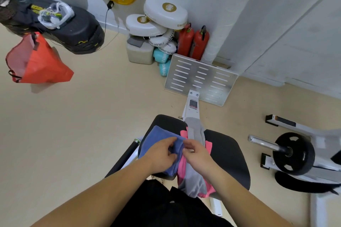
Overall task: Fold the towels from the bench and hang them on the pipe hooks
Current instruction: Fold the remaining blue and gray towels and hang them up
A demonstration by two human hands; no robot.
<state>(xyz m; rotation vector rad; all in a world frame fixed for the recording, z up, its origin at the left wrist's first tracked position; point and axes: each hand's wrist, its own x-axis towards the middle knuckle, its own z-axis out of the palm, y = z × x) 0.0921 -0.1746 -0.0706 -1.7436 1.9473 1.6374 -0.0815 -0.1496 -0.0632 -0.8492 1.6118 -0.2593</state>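
Observation:
A blue towel (156,135) lies on the left part of the black padded bench (227,151). My left hand (162,155) grips its right edge, fingers curled into the cloth. My right hand (196,153) pinches the same blue edge from the other side. A grey towel (195,131) lies lengthwise down the middle of the bench on top of a pink towel (181,164). Both hang over the near edge of the bench. No pipe hooks show in the head view.
A metal footplate (201,79) stands beyond the bench. A barbell with a black plate (293,153) lies at right. White pads (164,12) and two red extinguishers (193,42) sit by the wall. An orange bag (36,61) hangs at left under a black bag (73,29).

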